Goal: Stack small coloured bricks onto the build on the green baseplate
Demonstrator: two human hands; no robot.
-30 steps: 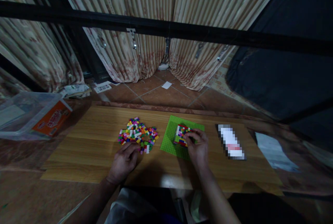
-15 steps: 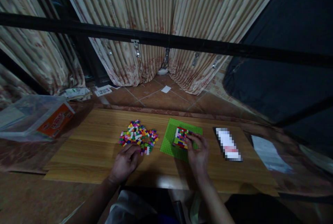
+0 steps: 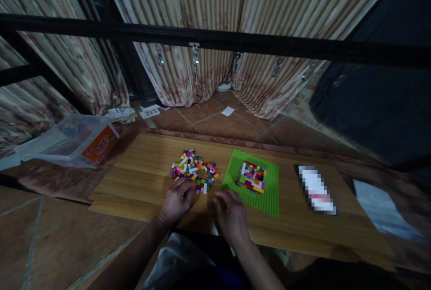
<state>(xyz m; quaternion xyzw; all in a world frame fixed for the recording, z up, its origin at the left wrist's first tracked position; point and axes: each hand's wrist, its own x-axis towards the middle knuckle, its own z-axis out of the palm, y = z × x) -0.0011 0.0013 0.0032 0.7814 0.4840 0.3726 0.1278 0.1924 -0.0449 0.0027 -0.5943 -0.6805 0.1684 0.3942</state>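
Note:
A loose pile of small, many-coloured building bricks (image 3: 193,169) lies on the wooden table. At its near edge is my left hand (image 3: 177,200), fingers curled and closed by the thumb; whatever they hold is too small to make out. My right hand (image 3: 232,216) hovers beside the near left corner of the green baseplate (image 3: 269,202), its fingers drawn together in a pinch. Whether a brick is between them cannot be seen. On the baseplate stands a low square block of multicoloured bricks (image 3: 252,177), with a dark gap toward its right side. Neither hand touches that block.
A phone with a blurred screen (image 3: 316,190) lies right of the baseplate. Beyond it is a clear plastic bag or sheet (image 3: 384,209). On the left sits a transparent plastic box (image 3: 70,139) with an orange label. A dark metal bar (image 3: 215,41) crosses before the curtains.
My right hand has left the brick block and moved left, toward my left hand. The left hand stays by the pile. The whole view has shifted, so the table sits further right.

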